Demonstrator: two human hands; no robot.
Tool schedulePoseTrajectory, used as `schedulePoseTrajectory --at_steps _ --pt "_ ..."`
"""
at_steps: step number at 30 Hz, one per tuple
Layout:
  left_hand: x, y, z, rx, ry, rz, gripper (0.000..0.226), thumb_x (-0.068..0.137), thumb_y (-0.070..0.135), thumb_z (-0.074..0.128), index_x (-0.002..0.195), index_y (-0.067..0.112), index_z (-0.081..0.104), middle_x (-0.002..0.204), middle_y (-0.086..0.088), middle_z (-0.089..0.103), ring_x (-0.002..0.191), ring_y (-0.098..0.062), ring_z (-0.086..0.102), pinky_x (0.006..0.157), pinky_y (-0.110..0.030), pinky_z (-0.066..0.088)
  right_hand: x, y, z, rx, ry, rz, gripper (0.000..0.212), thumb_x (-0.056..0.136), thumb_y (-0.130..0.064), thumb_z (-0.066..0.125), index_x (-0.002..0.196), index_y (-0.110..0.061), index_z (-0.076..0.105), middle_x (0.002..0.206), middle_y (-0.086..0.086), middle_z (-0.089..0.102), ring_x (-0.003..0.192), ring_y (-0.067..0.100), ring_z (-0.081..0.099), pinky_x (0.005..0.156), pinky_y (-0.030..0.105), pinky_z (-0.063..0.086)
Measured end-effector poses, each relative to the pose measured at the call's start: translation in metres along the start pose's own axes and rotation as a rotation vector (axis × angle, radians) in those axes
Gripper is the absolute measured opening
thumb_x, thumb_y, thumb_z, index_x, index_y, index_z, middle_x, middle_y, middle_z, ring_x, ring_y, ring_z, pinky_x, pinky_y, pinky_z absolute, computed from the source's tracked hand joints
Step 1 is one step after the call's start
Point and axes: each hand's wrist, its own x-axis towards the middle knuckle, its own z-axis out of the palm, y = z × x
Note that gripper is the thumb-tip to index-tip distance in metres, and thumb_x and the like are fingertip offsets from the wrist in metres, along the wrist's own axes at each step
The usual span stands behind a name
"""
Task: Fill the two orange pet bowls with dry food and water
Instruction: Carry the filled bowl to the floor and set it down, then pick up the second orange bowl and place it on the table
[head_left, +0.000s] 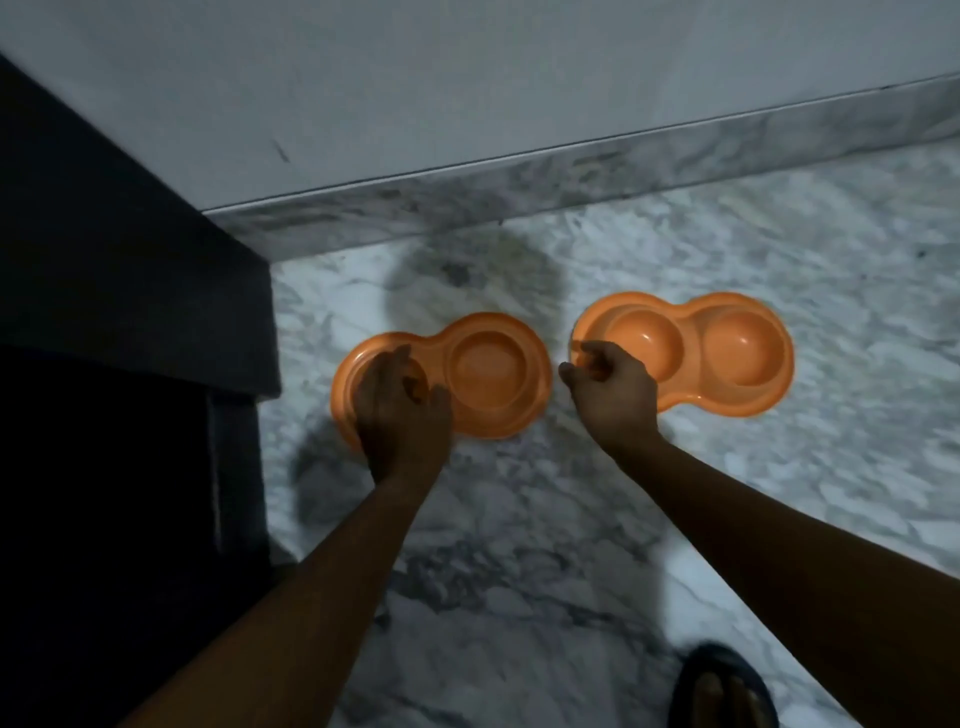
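Note:
Two orange double pet bowls lie side by side on the marble floor near the wall. The left bowl (488, 371) has my left hand (400, 415) over its left cup, fingers curled at the rim. The right bowl (727, 353) has my right hand (610, 389) at its left edge, thumb and fingers pinching the rim. The cups that show hold no food or water. The left bowl's left cup is mostly hidden under my hand.
A dark cabinet or furniture block (119, 312) stands at the left, close to the left bowl. The white wall with a marble skirting (571, 182) runs behind the bowls. My foot in a dark sandal (724, 691) is at the bottom right.

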Motion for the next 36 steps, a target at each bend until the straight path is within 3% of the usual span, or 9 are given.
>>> schedulePoseTrajectory --at_steps 4,8,11,14,19,24,27,33,36 --pt "-0.021 0.059 0.05 0.064 -0.221 0.112 0.052 0.078 0.028 0.068 0.127 0.011 0.06 0.128 -0.013 0.061 0.121 -0.033 0.054 0.105 -0.04 0.04 0.021 0.027 -0.058 -0.026 0.186 0.002 0.032 0.086 -0.029 0.075 0.115 -0.017 0.071 0.107 0.009 0.066 0.1 0.03 0.065 0.084 0.034 0.047" --pt "-0.035 0.107 0.113 0.261 -0.394 0.096 0.06 0.085 0.045 0.061 0.137 0.017 0.05 0.137 -0.009 0.054 0.129 -0.032 0.046 0.104 -0.043 0.037 0.048 0.075 -0.117 -0.153 0.337 0.134 0.055 0.091 -0.042 0.069 0.137 -0.016 0.055 0.133 0.021 0.053 0.122 0.039 0.053 0.095 0.043 0.044" --pt "-0.036 0.119 0.145 0.485 -0.389 0.002 0.056 0.088 0.051 0.051 0.13 0.014 0.051 0.133 -0.012 0.053 0.126 -0.038 0.044 0.103 -0.049 0.033 0.068 0.103 -0.141 -0.134 0.308 0.255 0.065 0.093 -0.049 0.064 0.146 -0.013 0.048 0.141 0.025 0.048 0.128 0.045 0.05 0.103 0.048 0.043" --pt "-0.038 0.117 0.17 0.552 -0.311 0.026 0.043 0.089 0.041 0.05 0.121 0.013 0.056 0.129 -0.013 0.054 0.126 -0.04 0.039 0.103 -0.052 0.029 0.084 0.122 -0.147 0.001 0.221 0.303 0.059 0.092 -0.05 0.062 0.133 -0.008 0.056 0.127 0.024 0.059 0.11 0.042 0.062 0.095 0.051 0.053" --pt "-0.041 0.122 0.171 0.468 -0.299 0.005 0.028 0.083 0.026 0.052 0.107 0.015 0.062 0.122 -0.014 0.053 0.118 -0.04 0.038 0.094 -0.05 0.032 0.082 0.125 -0.154 0.14 0.265 0.311 0.037 0.092 -0.031 0.064 0.119 -0.005 0.063 0.105 0.014 0.066 0.095 0.034 0.067 0.085 0.047 0.057" --pt "-0.059 0.161 0.109 0.345 -0.248 0.084 0.029 0.082 0.022 0.055 0.109 0.016 0.062 0.13 -0.013 0.048 0.12 -0.04 0.038 0.094 -0.048 0.033 0.037 0.083 -0.193 0.248 0.274 0.319 0.049 0.092 -0.032 0.066 0.137 -0.014 0.058 0.11 0.006 0.067 0.096 0.024 0.064 0.084 0.037 0.052" --pt "-0.072 0.206 0.043 0.307 -0.211 0.098 0.036 0.083 0.022 0.055 0.118 0.015 0.062 0.13 -0.016 0.049 0.117 -0.042 0.044 0.094 -0.047 0.039 -0.007 0.029 -0.234 0.265 0.246 0.282 0.054 0.092 -0.032 0.068 0.141 -0.015 0.055 0.101 0.001 0.067 0.093 0.02 0.064 0.084 0.035 0.049" --pt "-0.11 0.322 -0.143 0.075 -0.21 0.14 0.05 0.074 0.029 0.044 0.116 0.009 0.064 0.121 -0.019 0.052 0.107 -0.039 0.054 0.093 -0.045 0.049 -0.144 -0.127 -0.344 0.313 0.235 0.205 0.047 0.09 -0.03 0.07 0.135 -0.021 0.058 0.1 0.0 0.068 0.089 0.014 0.065 0.073 0.029 0.046" --pt "-0.142 0.374 -0.254 0.054 -0.223 0.194 0.048 0.066 0.034 0.04 0.101 0.01 0.064 0.113 -0.017 0.054 0.101 -0.037 0.055 0.092 -0.044 0.049 -0.237 -0.198 -0.389 0.344 0.306 0.197 0.047 0.09 -0.031 0.069 0.134 -0.019 0.059 0.096 -0.004 0.065 0.088 0.015 0.065 0.077 0.034 0.05"
